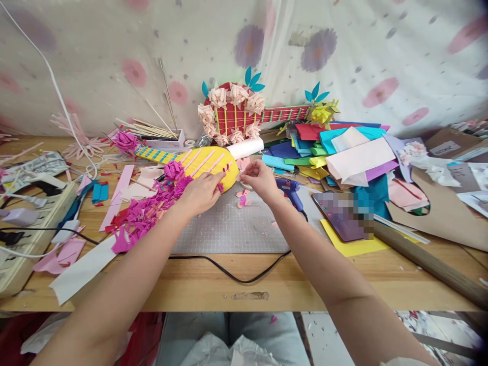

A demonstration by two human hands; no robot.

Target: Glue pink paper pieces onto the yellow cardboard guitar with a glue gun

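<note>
A yellow toy guitar [230,179] with pale pink strips across its body lies on the grey cutting mat [213,236]. My left hand [202,193] rests over its lower edge, fingers stretched across the yellow face near small dark red pieces. Magenta paper flowers [174,171] sit along the edge beside that hand. Just off the guitar's rounded end, my right hand [260,178] pinches a small pale pink paper petal [238,177], partly hidden by the fingertips. A pink paper blossom [243,199] lies on the mat below.
A blue glue gun [288,189] lies right of my right hand, its black cord [244,281] looping along the front. Magenta scraps [143,218] heap at left near a power strip [36,239]. Behind stands a red flowered guitar [236,114]; coloured paper [358,152] and a phone [337,216] are right.
</note>
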